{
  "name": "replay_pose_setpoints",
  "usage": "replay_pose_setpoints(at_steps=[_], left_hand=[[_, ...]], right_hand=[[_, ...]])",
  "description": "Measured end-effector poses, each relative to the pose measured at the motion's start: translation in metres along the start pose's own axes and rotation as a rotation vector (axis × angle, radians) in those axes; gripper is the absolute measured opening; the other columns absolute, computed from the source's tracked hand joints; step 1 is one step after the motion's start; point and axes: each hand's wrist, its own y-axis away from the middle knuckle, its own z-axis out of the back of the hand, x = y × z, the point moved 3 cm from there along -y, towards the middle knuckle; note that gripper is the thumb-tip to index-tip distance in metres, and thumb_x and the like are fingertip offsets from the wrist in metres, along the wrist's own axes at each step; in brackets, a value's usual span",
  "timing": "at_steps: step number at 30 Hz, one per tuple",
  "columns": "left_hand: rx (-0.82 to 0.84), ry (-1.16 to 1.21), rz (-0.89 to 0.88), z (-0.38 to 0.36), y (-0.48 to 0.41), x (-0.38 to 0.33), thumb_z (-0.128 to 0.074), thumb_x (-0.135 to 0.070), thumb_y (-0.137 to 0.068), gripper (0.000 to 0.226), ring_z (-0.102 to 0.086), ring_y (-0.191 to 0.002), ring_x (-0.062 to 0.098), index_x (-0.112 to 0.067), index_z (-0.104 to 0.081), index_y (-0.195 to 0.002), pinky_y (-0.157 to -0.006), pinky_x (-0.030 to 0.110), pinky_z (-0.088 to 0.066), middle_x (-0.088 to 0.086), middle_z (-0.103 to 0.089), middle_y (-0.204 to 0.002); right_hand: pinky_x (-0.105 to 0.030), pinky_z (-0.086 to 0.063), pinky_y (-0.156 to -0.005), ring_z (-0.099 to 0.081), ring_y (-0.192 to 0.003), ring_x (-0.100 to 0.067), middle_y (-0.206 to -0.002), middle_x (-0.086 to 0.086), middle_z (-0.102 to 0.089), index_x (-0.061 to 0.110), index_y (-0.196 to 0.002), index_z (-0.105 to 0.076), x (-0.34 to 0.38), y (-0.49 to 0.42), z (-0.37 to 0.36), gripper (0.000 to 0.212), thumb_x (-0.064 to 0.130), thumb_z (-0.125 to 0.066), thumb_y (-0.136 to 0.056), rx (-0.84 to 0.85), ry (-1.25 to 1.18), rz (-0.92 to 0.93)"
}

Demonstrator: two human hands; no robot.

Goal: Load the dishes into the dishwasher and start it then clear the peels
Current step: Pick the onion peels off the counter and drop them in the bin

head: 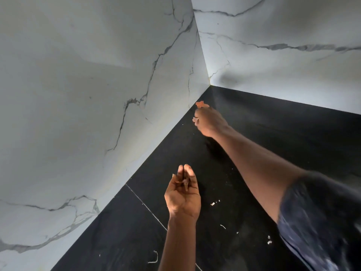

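Observation:
My right hand [208, 122] reaches far into the corner of the black countertop [273, 133], fingers closed around orange-brown peels [199, 104] that stick out above and beside the knuckles. My left hand [182, 194] hovers palm up over the middle of the counter, cupped, with small brown peel scraps [184, 181] lying against its fingers. Both forearms are bare; a dark sleeve [322, 222] covers the right upper arm. No dishes or dishwasher are in view.
White marble-veined walls [97, 94] meet at the corner behind the counter. Small pale scraps [214, 203] and a thin curled strip [154, 258] lie scattered on the near counter. A thin seam [146, 206] runs across the black surface.

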Motion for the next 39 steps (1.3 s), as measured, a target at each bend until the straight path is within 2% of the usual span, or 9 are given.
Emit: replay_pose_setpoints(at_steps=[5, 10, 15, 18, 24, 29, 34, 37, 39], left_hand=[[0.005, -0.059, -0.009, -0.009, -0.001, -0.002, -0.045, -0.01, -0.101, 0.043, -0.073, -0.082, 0.03, 0.01, -0.076, -0.08, -0.072, 0.033, -0.063, 0.021, -0.073, -0.088], [0.003, -0.053, 0.003, -0.017, -0.004, 0.002, -0.044, -0.011, -0.103, 0.039, -0.073, -0.081, 0.031, 0.01, -0.073, -0.087, -0.071, 0.033, -0.063, 0.021, -0.073, -0.088], [0.005, -0.005, 0.022, -0.02, -0.006, 0.011, -0.042, -0.011, -0.103, 0.033, -0.071, -0.086, 0.031, 0.011, -0.067, -0.099, -0.07, 0.034, -0.063, 0.021, -0.073, -0.085], [0.011, 0.018, 0.028, -0.02, -0.008, 0.018, -0.042, -0.01, -0.103, 0.032, -0.07, -0.088, 0.031, 0.011, -0.066, -0.099, -0.069, 0.034, -0.063, 0.02, -0.073, -0.085], [0.005, 0.024, 0.039, -0.019, -0.003, 0.032, -0.042, -0.012, -0.104, 0.034, -0.073, -0.08, 0.031, 0.01, -0.067, -0.097, -0.069, 0.034, -0.064, 0.021, -0.073, -0.085], [-0.008, 0.013, 0.043, -0.015, 0.001, 0.037, -0.04, -0.014, -0.105, 0.036, -0.072, -0.082, 0.031, 0.009, -0.067, -0.098, -0.074, 0.034, -0.063, 0.021, -0.073, -0.087], [0.009, -0.017, 0.043, -0.013, 0.006, 0.039, -0.04, -0.015, -0.105, 0.037, -0.073, -0.09, 0.034, 0.009, -0.067, -0.1, -0.08, 0.038, -0.062, 0.024, -0.073, -0.096], [0.013, -0.013, 0.059, -0.013, 0.003, 0.042, -0.039, -0.015, -0.105, 0.037, -0.073, -0.094, 0.036, 0.009, -0.068, -0.101, -0.084, 0.044, -0.061, 0.026, -0.072, -0.103], [0.01, -0.029, 0.063, -0.011, -0.004, 0.044, -0.038, -0.014, -0.104, 0.038, -0.075, -0.079, 0.029, 0.006, -0.069, -0.093, -0.074, 0.036, -0.064, 0.021, -0.074, -0.09]], right_hand=[[-0.045, -0.05, -0.098, -0.054, -0.122, -0.033, -0.132, -0.012, -0.054, 0.006, -0.131, -0.054, -0.001, -0.044, -0.028, 0.037, 0.005, -0.055, -0.094, 0.083, 0.269, 0.131], [-0.045, -0.042, -0.111, -0.039, -0.14, -0.032, -0.148, -0.011, -0.043, 0.012, -0.141, -0.05, -0.018, -0.038, -0.048, 0.048, 0.002, -0.057, -0.095, 0.221, 0.377, 0.201], [-0.04, -0.054, -0.092, -0.06, -0.108, -0.028, -0.115, -0.011, -0.059, 0.004, -0.119, -0.065, -0.032, -0.016, -0.028, 0.027, -0.002, -0.055, -0.094, 0.151, 0.358, 0.18], [-0.036, -0.055, -0.087, -0.065, -0.099, -0.028, -0.104, -0.01, -0.064, 0.005, -0.106, -0.07, -0.038, 0.004, -0.011, 0.02, -0.002, -0.057, -0.093, 0.087, 0.336, 0.184], [-0.027, -0.042, -0.075, -0.064, -0.095, -0.023, -0.095, -0.006, -0.064, 0.007, -0.097, -0.068, -0.04, 0.046, 0.009, 0.017, 0.001, -0.052, -0.098, 0.077, 0.369, 0.198], [-0.031, -0.052, -0.073, -0.061, -0.085, -0.02, -0.087, -0.003, -0.059, 0.009, -0.088, -0.064, -0.042, 0.08, 0.008, 0.015, 0.002, -0.054, -0.096, 0.082, 0.328, 0.236], [-0.027, -0.06, -0.07, -0.069, -0.071, -0.009, -0.088, -0.003, -0.076, 0.013, -0.092, -0.079, -0.059, 0.095, 0.017, 0.015, 0.003, -0.069, -0.087, -0.089, -0.089, -0.016], [-0.018, -0.052, -0.064, -0.065, -0.066, -0.002, -0.088, 0.002, -0.077, 0.015, -0.092, -0.08, -0.024, 0.12, 0.028, 0.017, 0.005, -0.069, -0.086, -0.13, -0.17, 0.071], [-0.025, -0.053, -0.064, -0.065, -0.069, -0.009, -0.083, 0.004, -0.073, 0.019, -0.086, -0.079, 0.009, 0.139, 0.033, 0.018, 0.007, -0.066, -0.085, -0.107, -0.117, 0.21]])
